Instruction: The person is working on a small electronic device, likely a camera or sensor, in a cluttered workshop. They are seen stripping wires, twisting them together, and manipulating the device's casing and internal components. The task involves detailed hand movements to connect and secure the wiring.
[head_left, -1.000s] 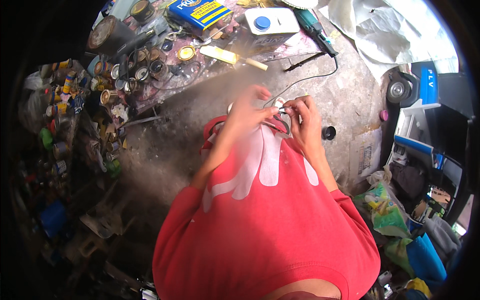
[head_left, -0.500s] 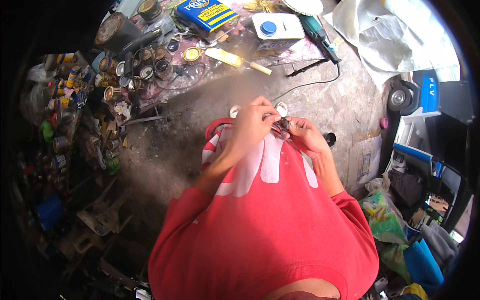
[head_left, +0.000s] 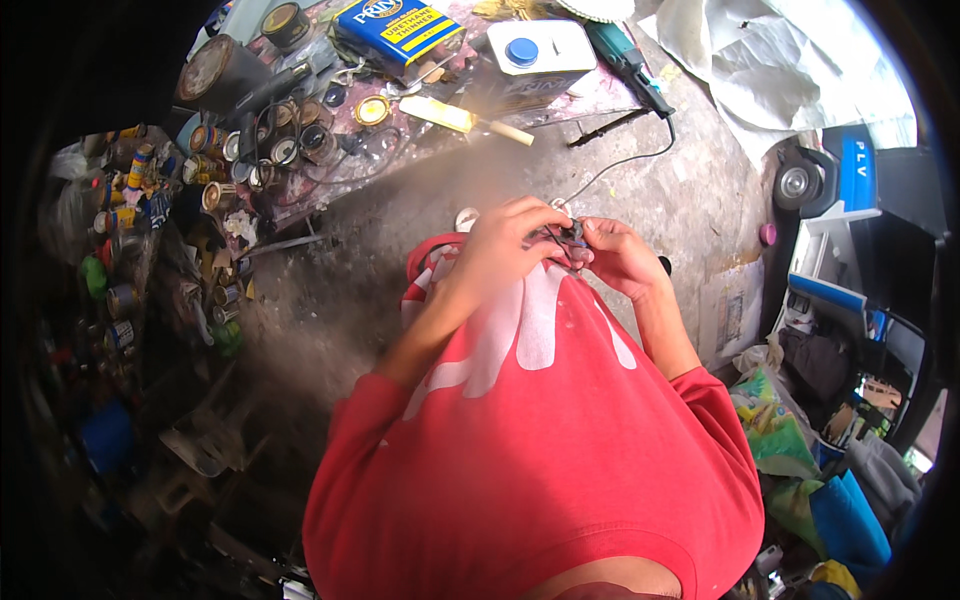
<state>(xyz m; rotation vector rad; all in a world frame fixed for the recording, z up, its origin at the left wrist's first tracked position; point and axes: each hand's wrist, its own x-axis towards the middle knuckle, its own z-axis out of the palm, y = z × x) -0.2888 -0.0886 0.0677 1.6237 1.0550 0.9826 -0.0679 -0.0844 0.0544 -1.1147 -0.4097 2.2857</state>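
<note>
My left hand (head_left: 505,250) and my right hand (head_left: 620,260) meet in front of my body, fingers closed around a small dark object (head_left: 572,234) that I cannot make out clearly. Part of it is hidden by my fingers. Both hands are over the red shirt (head_left: 540,450) with its pale printed shapes, and my shoes (head_left: 466,220) show just beyond them. A dark cable (head_left: 640,152) runs down from a teal power tool (head_left: 625,60) on the bench toward the spot behind my hands. A pale haze blurs part of the middle of the view.
The cluttered bench (head_left: 330,190) holds paint tins (head_left: 205,140), a blue-and-yellow can (head_left: 395,28), a white-topped can (head_left: 540,48) and a pale-bladed tool (head_left: 440,115). Piled cans fill the left. A pink lid (head_left: 768,234), white sheeting (head_left: 800,60), blue-and-black panels (head_left: 825,290) and bags (head_left: 775,430) lie at the right.
My left hand has come in from a blurred, raised-finger pose and closed at the small object. My right hand has shifted a little lower and turned, still at the object.
</note>
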